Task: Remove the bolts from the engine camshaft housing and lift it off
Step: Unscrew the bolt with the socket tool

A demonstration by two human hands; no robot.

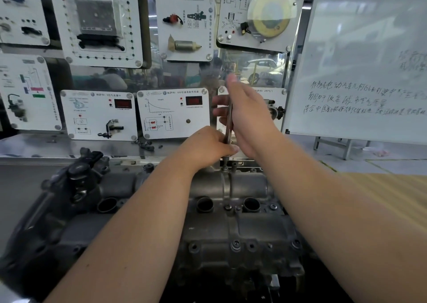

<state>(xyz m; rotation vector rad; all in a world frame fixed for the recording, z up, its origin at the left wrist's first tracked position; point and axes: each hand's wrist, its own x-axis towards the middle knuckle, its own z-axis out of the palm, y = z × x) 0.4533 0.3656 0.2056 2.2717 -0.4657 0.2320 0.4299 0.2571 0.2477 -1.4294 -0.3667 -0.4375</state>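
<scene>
The grey metal camshaft housing (pixel 231 228) lies in front of me with three round holes along its middle. A slim metal wrench (pixel 228 127) stands almost upright over a bolt (pixel 224 169) at the housing's far edge. My left hand (pixel 208 146) grips the wrench low down, near the bolt. My right hand (pixel 245 115) holds its upper shaft, with the thumb up and the fingers wrapped behind. More bolts (pixel 235 244) sit along the near edge of the housing.
A dark engine part with a bracket (pixel 78 175) adjoins the housing on the left. Behind stands a training board with white sensor panels (pixel 173 113). A whiteboard (pixel 360 71) with handwriting stands at the right. Small loose parts (pixel 145 144) lie on the metal shelf.
</scene>
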